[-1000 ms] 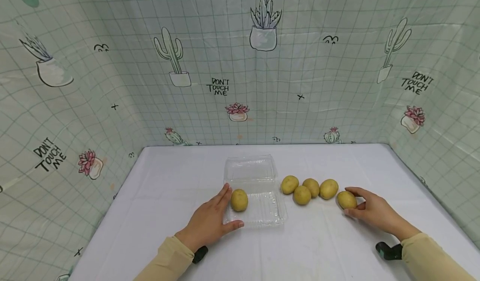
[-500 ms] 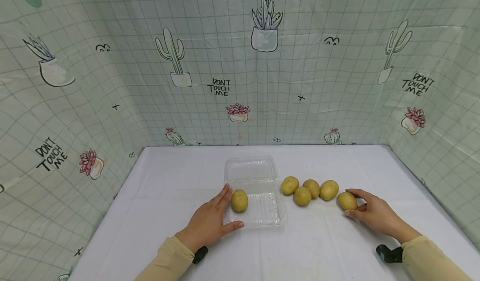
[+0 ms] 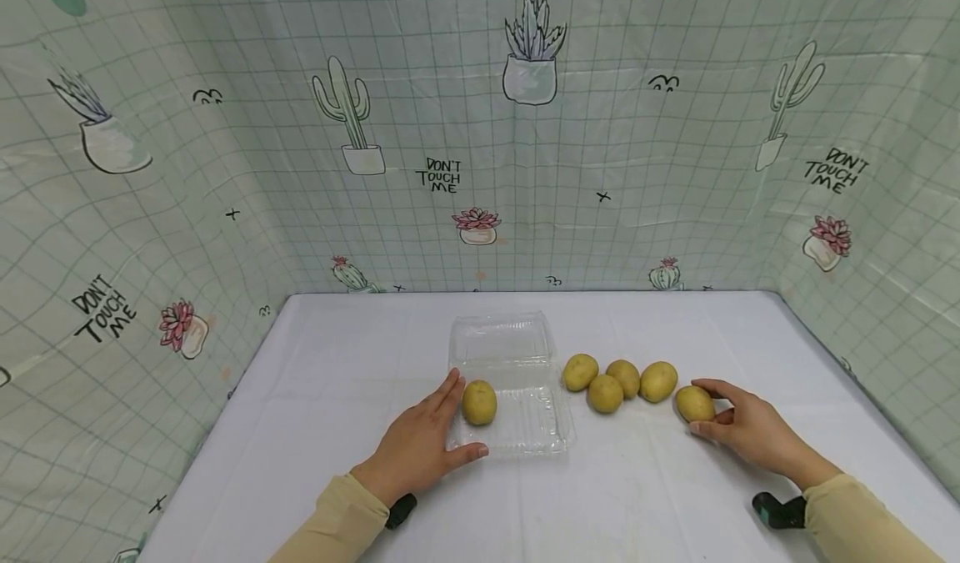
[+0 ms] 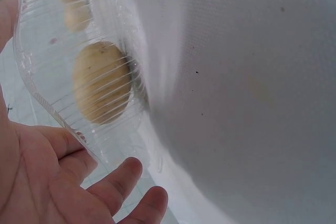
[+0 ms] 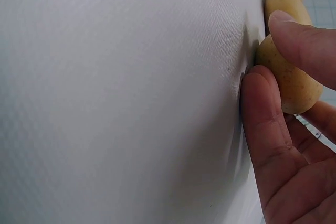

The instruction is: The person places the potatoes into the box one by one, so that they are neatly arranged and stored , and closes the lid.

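In the head view, a clear plastic clamshell box (image 3: 528, 425) stands unfolded on the table, its lid (image 3: 501, 339) laid back. One yellow potato (image 3: 479, 403) sits in the left part of its base. My left hand (image 3: 416, 453) rests against the box's left side with spread, fairly straight fingers, the thumb at the front edge. The left wrist view shows this potato (image 4: 102, 82) through the ribbed wall. On the right, my right hand (image 3: 757, 434) holds another potato (image 3: 692, 404) between thumb and fingers, low at the tabletop; the right wrist view shows the same potato (image 5: 291, 80) in the grip.
Between the box and my right hand lie several more potatoes (image 3: 604, 393), close together. A white cloth covers the table (image 3: 360, 338). Behind and at both sides hangs a green checked curtain (image 3: 420, 238) with cactus prints. Black straps with small devices (image 3: 780, 510) sit at the wrists.
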`<state>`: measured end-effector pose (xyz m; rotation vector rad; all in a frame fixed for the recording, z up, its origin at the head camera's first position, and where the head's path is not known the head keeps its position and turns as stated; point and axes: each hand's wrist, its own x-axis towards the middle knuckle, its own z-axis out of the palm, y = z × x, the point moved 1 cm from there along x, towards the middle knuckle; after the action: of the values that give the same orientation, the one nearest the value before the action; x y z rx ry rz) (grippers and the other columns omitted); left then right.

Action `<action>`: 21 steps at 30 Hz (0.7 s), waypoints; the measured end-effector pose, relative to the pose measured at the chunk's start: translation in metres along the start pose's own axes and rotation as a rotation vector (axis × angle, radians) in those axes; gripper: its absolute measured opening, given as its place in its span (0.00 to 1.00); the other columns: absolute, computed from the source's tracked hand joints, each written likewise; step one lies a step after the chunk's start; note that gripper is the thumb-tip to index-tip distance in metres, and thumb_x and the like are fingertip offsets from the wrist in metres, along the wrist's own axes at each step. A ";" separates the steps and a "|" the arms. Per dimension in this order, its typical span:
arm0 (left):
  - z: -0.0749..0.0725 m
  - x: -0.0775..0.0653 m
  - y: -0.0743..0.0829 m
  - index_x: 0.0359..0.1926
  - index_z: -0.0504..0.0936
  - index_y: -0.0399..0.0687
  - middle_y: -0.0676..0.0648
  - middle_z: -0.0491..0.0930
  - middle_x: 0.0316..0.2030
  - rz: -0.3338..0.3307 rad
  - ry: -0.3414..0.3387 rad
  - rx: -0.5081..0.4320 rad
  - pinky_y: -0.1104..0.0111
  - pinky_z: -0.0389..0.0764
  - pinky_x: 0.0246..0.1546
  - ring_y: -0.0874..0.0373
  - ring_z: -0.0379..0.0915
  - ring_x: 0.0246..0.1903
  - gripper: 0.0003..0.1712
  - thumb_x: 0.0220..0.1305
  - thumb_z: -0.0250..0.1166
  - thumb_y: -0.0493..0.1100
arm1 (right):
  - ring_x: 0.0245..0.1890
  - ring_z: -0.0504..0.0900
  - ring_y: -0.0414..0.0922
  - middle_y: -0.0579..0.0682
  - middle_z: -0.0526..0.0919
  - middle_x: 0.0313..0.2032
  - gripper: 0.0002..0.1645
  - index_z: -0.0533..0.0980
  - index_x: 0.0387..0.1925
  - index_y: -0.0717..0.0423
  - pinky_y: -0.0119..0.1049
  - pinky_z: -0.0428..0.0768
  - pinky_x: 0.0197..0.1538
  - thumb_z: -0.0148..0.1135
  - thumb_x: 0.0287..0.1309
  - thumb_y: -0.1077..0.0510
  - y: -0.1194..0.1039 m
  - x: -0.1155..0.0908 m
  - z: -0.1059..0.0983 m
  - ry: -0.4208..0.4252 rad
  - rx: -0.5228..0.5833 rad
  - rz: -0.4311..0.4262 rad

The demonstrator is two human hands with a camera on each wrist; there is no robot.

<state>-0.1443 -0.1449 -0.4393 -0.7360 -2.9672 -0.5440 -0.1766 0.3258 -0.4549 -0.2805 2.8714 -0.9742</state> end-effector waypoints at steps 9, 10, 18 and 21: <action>0.001 0.000 0.000 0.76 0.55 0.33 0.40 0.49 0.76 0.001 0.002 0.003 0.52 0.68 0.64 0.44 0.54 0.72 0.57 0.63 0.58 0.72 | 0.32 0.80 0.42 0.55 0.82 0.43 0.44 0.67 0.66 0.65 0.33 0.76 0.30 0.76 0.54 0.50 0.000 -0.001 0.003 0.031 -0.002 -0.014; 0.001 0.000 0.000 0.76 0.55 0.33 0.40 0.49 0.76 0.001 0.003 0.003 0.52 0.68 0.64 0.44 0.55 0.72 0.57 0.63 0.58 0.72 | 0.32 0.80 0.42 0.56 0.82 0.43 0.44 0.67 0.66 0.65 0.33 0.76 0.30 0.76 0.54 0.50 0.000 -0.001 0.003 0.032 -0.003 -0.015; 0.001 0.001 -0.001 0.76 0.55 0.34 0.40 0.49 0.76 -0.002 0.004 -0.001 0.51 0.68 0.63 0.44 0.55 0.71 0.58 0.63 0.58 0.73 | 0.32 0.79 0.42 0.60 0.81 0.47 0.44 0.67 0.66 0.65 0.33 0.76 0.30 0.75 0.55 0.50 0.000 -0.001 0.002 0.037 -0.015 -0.018; 0.001 0.001 -0.001 0.76 0.55 0.34 0.40 0.49 0.76 -0.002 0.002 -0.004 0.51 0.68 0.63 0.44 0.55 0.72 0.58 0.63 0.58 0.73 | 0.33 0.79 0.42 0.62 0.80 0.49 0.44 0.67 0.66 0.66 0.33 0.76 0.30 0.76 0.54 0.50 -0.001 -0.001 0.003 0.047 -0.020 -0.024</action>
<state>-0.1452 -0.1450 -0.4403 -0.7328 -2.9659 -0.5508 -0.1748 0.3236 -0.4562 -0.2984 2.9281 -0.9692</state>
